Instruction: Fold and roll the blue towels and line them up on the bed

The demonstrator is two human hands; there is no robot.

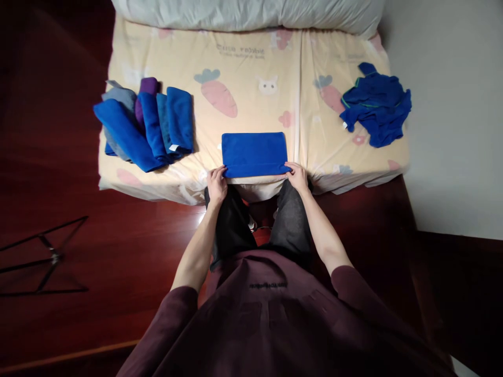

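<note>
We see a bedroom in a home. A bed (pixel 346 173) stands beside a plain white wall (pixel 451 131); its sheet (pixel 243 68) is printed with carrots and a rabbit, and a pale pillow (pixel 251 13) lies at the far end. The floor (pixel 118 235) is dark red wood. Laundry lies on the sheet: a folded blue cloth (pixel 253 153), a row of folded towels (pixel 149 125) and a crumpled blue garment (pixel 377 107).

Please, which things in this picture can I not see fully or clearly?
- Head view: fingertips of the left hand and right hand, tucked at the folded blue cloth's near corners; grip unclear.
- Grey cloth and purple cloth, mostly covered by the blue rolled towels.
- Sheet lettering, too small to read.
- Pillow, cut off by the top edge.
</note>
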